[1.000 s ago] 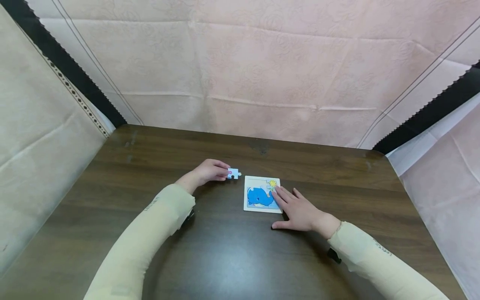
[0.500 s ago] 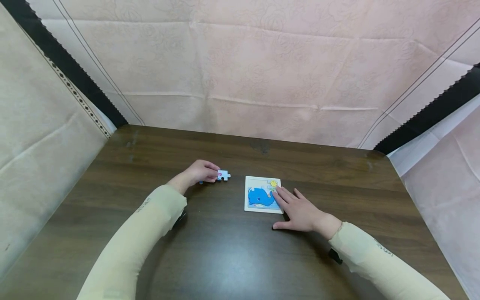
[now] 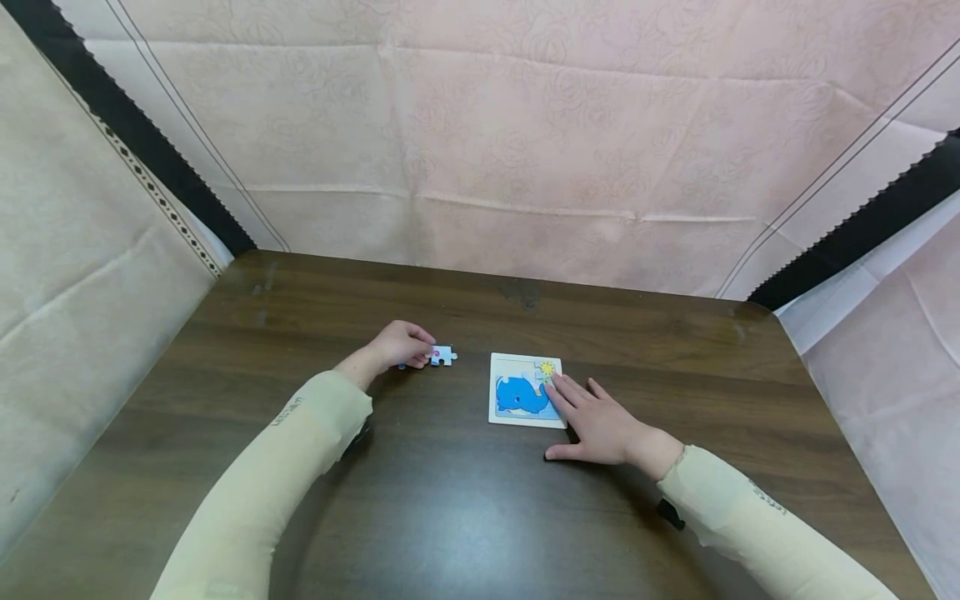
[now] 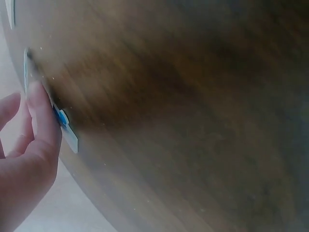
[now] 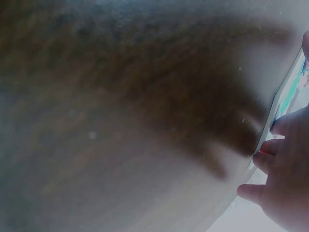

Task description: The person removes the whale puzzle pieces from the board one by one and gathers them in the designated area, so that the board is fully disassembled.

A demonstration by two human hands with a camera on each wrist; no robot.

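My left hand point(image 3: 397, 343) pinches a light blue jigsaw piece point(image 3: 444, 356) with a pink mark, just left of the puzzle board. In the left wrist view that piece point(image 4: 26, 70) appears edge-on at the fingertips. A second puzzle piece point(image 4: 71, 139), pale with a blue patch, lies on the table beneath the hand, mostly covered by it in the head view. The square puzzle board point(image 3: 521, 360) shows a blue whale and a yellow sun. On its right edge rest the straight, spread fingers of my right hand point(image 3: 600, 427), its thumb on the table below the board.
The dark wooden table point(image 3: 465, 517) reaches back to a pale patterned cloth point(image 3: 525, 150) that hangs behind it. Similar cloth hangs at the left and right sides.
My left hand has moved left with the jigsaw piece, away from the board, then slowed; the piece has dropped slightly nearer to me. My right hand has stayed on the board.
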